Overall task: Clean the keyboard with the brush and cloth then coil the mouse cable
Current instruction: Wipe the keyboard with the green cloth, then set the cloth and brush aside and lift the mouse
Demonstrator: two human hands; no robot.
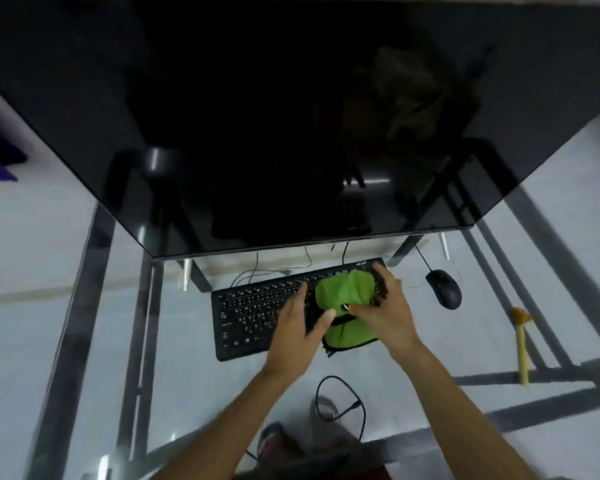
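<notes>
I have the green cloth (345, 299) pressed on the keyboard (257, 310) under my right hand (381, 317), fingers apparently pinching its fold; my left hand (298, 327) rests flat beside it, steadying. I'd wipe with light, even strokes.

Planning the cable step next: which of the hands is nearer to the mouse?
Right. The right hand rests on the green cloth at the keyboard's right end, just left of the mouse. The left hand sits mid-keyboard, farther away.
</notes>
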